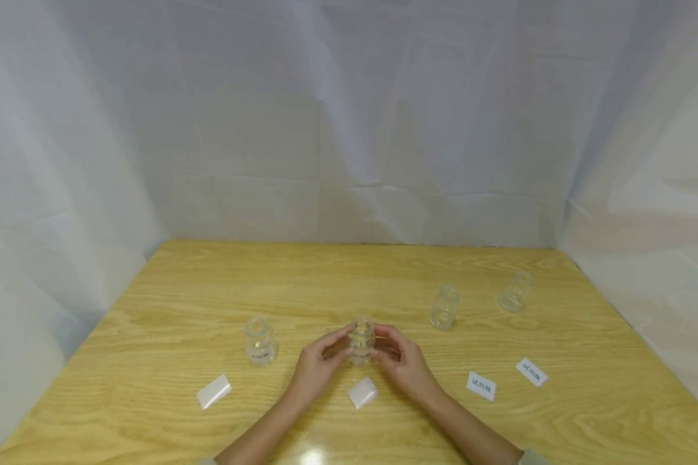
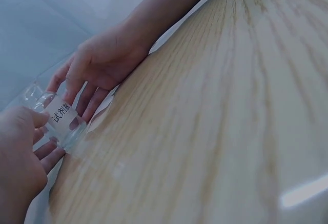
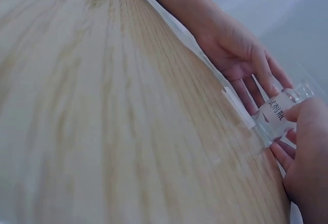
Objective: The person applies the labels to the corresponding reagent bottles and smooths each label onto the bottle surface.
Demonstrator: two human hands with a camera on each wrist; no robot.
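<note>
A small clear glass bottle [image 1: 361,342] stands upright on the table between both hands. My left hand [image 1: 316,369] holds it from the left, thumb at the front and fingers farther back. From the right, my right hand [image 1: 408,371] grips the same bottle with thumb and fingers. In the left wrist view a white label [image 2: 60,115] with dark printed characters lies on the bottle's side. The right wrist view shows this label [image 3: 277,107] too, with a thumb at its edge. Just in front of the bottle is a glossy white slip [image 1: 363,392].
Left of the hands stands another glass bottle [image 1: 260,342] with dark lettering low on it, and a white slip [image 1: 214,391] before it. To the right are a glass bottle [image 1: 444,309], a farther bottle [image 1: 516,292], and two printed labels, one nearer [image 1: 481,385], one farther right [image 1: 532,372].
</note>
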